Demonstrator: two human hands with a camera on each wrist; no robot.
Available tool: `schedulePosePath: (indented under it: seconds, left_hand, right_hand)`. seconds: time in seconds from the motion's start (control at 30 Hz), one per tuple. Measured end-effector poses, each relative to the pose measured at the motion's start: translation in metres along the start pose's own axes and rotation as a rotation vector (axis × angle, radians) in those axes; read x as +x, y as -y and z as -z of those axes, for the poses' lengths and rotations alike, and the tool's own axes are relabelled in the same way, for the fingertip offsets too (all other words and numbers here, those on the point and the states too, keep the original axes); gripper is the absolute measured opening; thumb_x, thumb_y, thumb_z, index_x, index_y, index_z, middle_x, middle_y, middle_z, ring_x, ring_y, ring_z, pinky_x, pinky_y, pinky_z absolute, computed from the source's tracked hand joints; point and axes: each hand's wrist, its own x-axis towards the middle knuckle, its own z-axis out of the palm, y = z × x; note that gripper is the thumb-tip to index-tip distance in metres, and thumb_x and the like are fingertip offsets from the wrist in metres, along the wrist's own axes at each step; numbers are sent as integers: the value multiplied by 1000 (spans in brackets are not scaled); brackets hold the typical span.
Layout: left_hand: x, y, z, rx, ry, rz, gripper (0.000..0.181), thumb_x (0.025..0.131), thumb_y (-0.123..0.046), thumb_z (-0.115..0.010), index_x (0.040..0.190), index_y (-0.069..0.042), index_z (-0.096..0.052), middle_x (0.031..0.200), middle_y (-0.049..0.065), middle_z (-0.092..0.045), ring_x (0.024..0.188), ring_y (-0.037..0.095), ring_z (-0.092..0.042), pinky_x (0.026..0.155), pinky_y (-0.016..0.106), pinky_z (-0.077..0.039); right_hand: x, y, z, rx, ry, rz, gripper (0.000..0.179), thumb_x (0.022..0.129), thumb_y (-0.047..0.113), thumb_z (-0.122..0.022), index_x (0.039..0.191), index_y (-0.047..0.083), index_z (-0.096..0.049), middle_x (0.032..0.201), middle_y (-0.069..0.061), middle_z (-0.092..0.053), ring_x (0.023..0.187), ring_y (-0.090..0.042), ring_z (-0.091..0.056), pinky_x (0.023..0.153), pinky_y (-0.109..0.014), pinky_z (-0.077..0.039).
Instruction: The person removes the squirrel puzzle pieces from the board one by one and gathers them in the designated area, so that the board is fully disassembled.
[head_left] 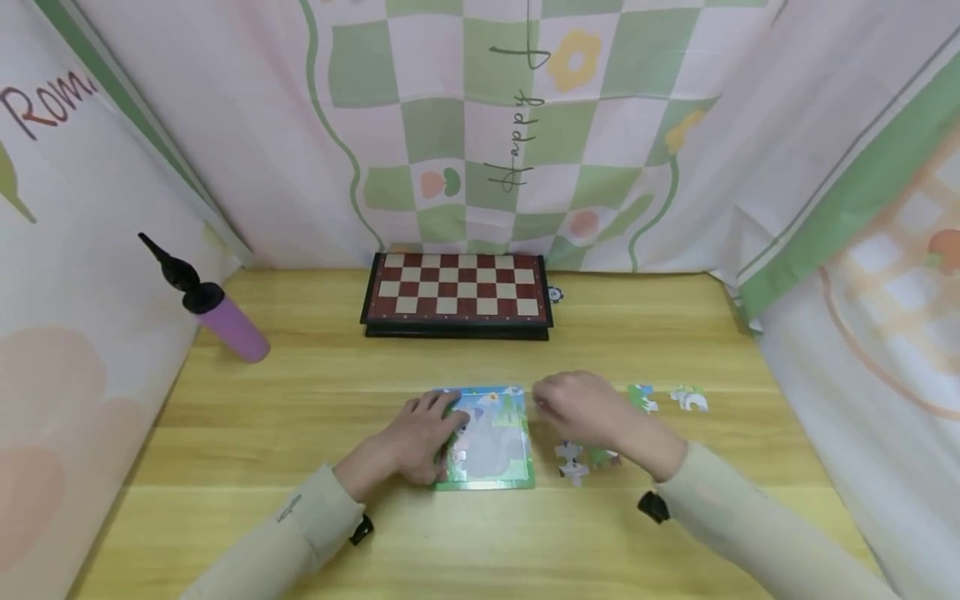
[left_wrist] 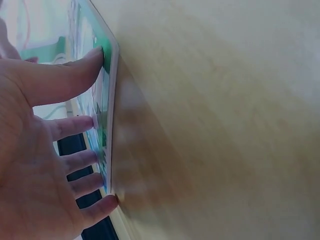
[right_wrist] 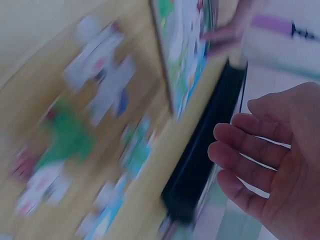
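Note:
A square puzzle board [head_left: 495, 457] with a blue and green border and a greyish middle lies on the table. My left hand [head_left: 423, 437] rests on its left side, fingers spread, and in the left wrist view the thumb [left_wrist: 80, 75] presses the border. Just right of the board, my right hand [head_left: 577, 408] is over the table. The right wrist view shows its fingers [right_wrist: 250, 145] loosely bent with nothing between them. Beside and below this hand lie loose puzzle pieces: a white-grey one [head_left: 572, 463], a green one [head_left: 602, 456] partly behind the wrist, and others [head_left: 688, 398] farther right.
A folded chessboard [head_left: 457, 287] stands at the back of the table, with a small round black-and-white item [head_left: 555, 294] by its right side. At the left is a purple hand pump [head_left: 232, 329] with a black nozzle. Patterned curtains [head_left: 510, 125] hang around the table.

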Motion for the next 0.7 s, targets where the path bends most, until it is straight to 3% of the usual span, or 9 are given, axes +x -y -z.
schedulePosePath:
  seconds: [0.27, 0.37, 0.53, 0.7]
  left_hand:
    - [-1, 0, -1, 27, -16, -7, 85, 86, -34, -77, 159, -19, -37, 171, 15, -26, 156, 41, -29, 127, 62, -31]
    - [-1, 0, -2, 27, -22, -5, 83, 88, -34, -75, 159, -14, -38, 171, 14, -26, 157, 39, -29, 127, 60, -32]
    - [-1, 2, -2, 23, -27, -8, 83, 88, -37, -74, 158, -9, -39, 172, 12, -25, 158, 38, -28, 128, 59, -32]
    - [1, 6, -3, -2, -18, 10, 88, 86, -38, -77, 159, -14, -34, 173, 11, -23, 159, 37, -26, 128, 58, -31]
  right_hand:
    - [51, 52, -5, 1, 204, 124, 23, 100, 25, -67, 117, 10, -73, 110, -6, -78, 97, -19, -74, 86, -36, -64]
    - [63, 62, -14, 33, 259, 142, 21, 102, 26, -65, 116, 13, -74, 106, -2, -78, 91, -13, -71, 84, -29, -62]
    - [72, 69, -32, 58, 325, 116, 18, 101, 28, -65, 112, 14, -73, 99, 1, -76, 79, -7, -65, 77, -23, -59]
    - [71, 75, -45, 14, 337, 107, 30, 103, 28, -62, 126, 11, -67, 123, -6, -73, 103, -18, -72, 94, -35, -62]
